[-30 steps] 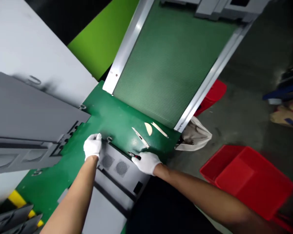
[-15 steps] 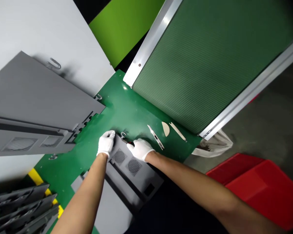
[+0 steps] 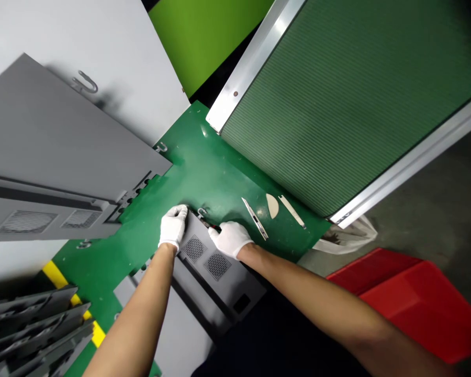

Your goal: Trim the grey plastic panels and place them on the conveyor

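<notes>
A grey plastic panel (image 3: 214, 248) with two vent grilles lies in front of me at the table's near edge. My left hand (image 3: 173, 226), in a white glove, is closed on the panel's upper left corner, thumb and fingers pinched together. My gloved right hand (image 3: 231, 240) is wrapped around red-handled pliers (image 3: 212, 227), mostly hidden by the fingers. The tips of the pliers lie along the panel's far edge, close to a small hook-shaped tab (image 3: 201, 212). To the right of that hand lie a utility knife (image 3: 255, 219), a beige half-round piece (image 3: 272, 206) and a slim beige strip (image 3: 292, 211).
A larger grey panel (image 3: 74, 141) rests at the left on the green table (image 3: 204, 173). Several dark grey parts (image 3: 35, 330) are stacked at lower left by yellow tape (image 3: 55, 278). A ribbed green conveyor belt (image 3: 349, 104) stands at right, above a red bin (image 3: 412, 298).
The view has shifted slightly. My hands keep their places on the panel, and a little more of the pliers shows beyond my right fingers.
</notes>
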`<action>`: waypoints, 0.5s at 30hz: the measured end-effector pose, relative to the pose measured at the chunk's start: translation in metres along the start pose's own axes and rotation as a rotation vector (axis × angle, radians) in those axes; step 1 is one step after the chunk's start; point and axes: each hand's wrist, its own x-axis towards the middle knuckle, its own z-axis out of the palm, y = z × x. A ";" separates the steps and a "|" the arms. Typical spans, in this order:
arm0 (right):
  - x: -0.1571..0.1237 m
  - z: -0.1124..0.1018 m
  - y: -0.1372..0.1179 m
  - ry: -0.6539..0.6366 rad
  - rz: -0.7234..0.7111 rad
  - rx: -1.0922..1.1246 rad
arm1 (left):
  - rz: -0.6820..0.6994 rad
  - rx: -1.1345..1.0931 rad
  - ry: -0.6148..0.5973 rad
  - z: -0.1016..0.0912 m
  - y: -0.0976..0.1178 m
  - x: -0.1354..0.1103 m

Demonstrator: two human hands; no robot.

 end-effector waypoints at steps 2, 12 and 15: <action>0.000 0.000 0.001 -0.002 -0.009 0.009 | 0.000 0.001 0.002 0.000 -0.001 0.000; 0.003 -0.003 -0.007 0.035 -0.031 -0.029 | 0.007 -0.025 0.005 0.001 -0.001 0.000; 0.008 -0.004 -0.010 0.035 -0.080 -0.074 | 0.009 -0.016 -0.013 0.000 -0.001 0.002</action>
